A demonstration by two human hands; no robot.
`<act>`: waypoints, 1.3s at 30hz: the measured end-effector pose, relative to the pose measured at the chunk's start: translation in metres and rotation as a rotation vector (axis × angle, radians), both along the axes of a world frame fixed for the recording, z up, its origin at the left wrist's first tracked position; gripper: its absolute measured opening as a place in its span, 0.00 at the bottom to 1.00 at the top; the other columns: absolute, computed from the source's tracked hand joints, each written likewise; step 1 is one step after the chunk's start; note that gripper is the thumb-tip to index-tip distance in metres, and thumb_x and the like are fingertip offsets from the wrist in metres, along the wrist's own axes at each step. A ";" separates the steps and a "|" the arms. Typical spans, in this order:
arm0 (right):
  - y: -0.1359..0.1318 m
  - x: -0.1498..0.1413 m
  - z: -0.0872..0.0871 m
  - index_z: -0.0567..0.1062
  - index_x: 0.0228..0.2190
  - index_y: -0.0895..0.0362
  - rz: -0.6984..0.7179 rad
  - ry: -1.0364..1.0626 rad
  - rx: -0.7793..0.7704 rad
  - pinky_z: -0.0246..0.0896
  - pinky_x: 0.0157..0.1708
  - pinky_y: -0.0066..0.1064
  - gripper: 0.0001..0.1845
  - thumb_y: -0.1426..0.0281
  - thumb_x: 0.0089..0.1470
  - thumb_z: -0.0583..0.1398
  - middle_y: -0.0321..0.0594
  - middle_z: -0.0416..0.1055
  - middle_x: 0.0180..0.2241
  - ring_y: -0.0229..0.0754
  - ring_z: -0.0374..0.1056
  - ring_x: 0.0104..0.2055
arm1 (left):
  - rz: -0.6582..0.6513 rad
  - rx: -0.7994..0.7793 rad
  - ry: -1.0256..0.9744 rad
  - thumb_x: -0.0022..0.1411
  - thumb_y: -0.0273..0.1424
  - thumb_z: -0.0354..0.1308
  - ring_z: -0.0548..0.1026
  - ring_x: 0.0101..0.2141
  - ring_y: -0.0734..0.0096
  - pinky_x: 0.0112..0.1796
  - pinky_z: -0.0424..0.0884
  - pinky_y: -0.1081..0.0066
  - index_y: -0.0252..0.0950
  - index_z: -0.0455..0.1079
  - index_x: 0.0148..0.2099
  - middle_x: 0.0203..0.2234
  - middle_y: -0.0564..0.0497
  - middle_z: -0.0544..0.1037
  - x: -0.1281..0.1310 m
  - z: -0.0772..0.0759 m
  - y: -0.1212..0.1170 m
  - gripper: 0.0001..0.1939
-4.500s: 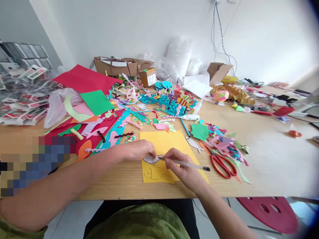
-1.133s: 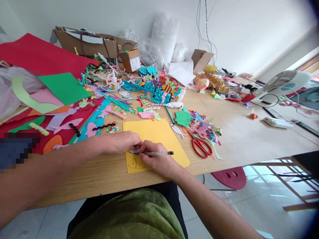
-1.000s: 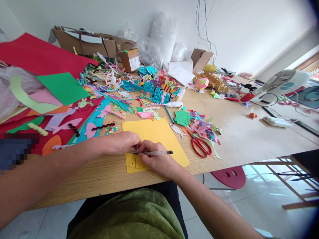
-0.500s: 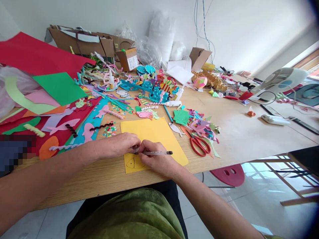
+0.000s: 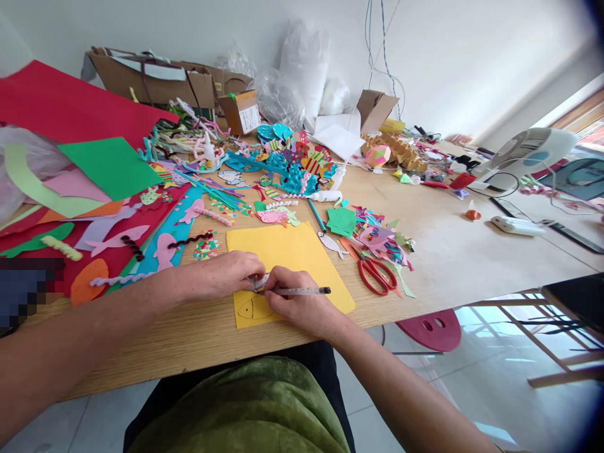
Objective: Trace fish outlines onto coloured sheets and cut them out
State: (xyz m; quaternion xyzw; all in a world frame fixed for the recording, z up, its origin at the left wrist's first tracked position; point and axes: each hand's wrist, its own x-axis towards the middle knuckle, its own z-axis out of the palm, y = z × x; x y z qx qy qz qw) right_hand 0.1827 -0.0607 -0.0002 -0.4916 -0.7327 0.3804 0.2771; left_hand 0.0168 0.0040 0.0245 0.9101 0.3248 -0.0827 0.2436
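A sheet of yellow paper [image 5: 302, 251] lies on the wooden table in front of me. My right hand [image 5: 293, 292] grips a clear-barrelled pen [image 5: 306, 291], its black end toward the right and its tip near my left fingers. With curled fingers my left hand [image 5: 243, 269] presses a small white paper cutout [image 5: 258, 282] onto the yellow sheet; most of the cutout is covered by both hands. Just below them, a fish outline [image 5: 248, 309] with an eye and a gill line is drawn in black on the yellow paper.
Red-handled scissors [image 5: 377, 275] lie right of the sheet beside paper scraps [image 5: 377, 236] and a white paper fish [image 5: 331, 244]. Coloured sheets [image 5: 106, 167] and paper fish crowd the left. Glue bottles [image 5: 328, 196], cardboard boxes [image 5: 238, 113] and a white fan [image 5: 528, 154] stand farther back.
My hands have parted slightly, so more of the white cutout shows between them. The pen has shifted a little to the right. The view has moved slightly.
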 end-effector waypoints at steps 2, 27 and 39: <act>-0.001 0.001 0.000 0.66 0.23 0.57 -0.006 0.009 -0.002 0.49 0.22 0.22 0.04 0.77 0.44 0.55 0.29 0.61 0.18 0.31 0.55 0.20 | 0.008 -0.003 0.006 0.59 0.23 0.51 0.71 0.36 0.68 0.36 0.63 0.74 0.34 0.72 0.40 0.34 0.49 0.74 0.001 0.002 -0.002 0.09; 0.001 0.002 0.000 0.66 0.22 0.57 -0.041 0.002 0.006 0.50 0.23 0.22 0.04 0.78 0.44 0.55 0.29 0.63 0.19 0.31 0.56 0.21 | 0.017 0.030 -0.086 0.62 0.29 0.48 0.70 0.34 0.69 0.34 0.63 0.73 0.35 0.69 0.36 0.32 0.50 0.72 -0.005 -0.015 -0.001 0.08; 0.002 -0.002 0.001 0.65 0.22 0.57 -0.041 -0.005 0.011 0.50 0.23 0.22 0.05 0.77 0.45 0.54 0.29 0.62 0.19 0.31 0.56 0.21 | 0.016 0.044 -0.094 0.61 0.28 0.50 0.71 0.34 0.67 0.35 0.64 0.72 0.35 0.69 0.36 0.32 0.50 0.71 -0.005 -0.017 -0.002 0.07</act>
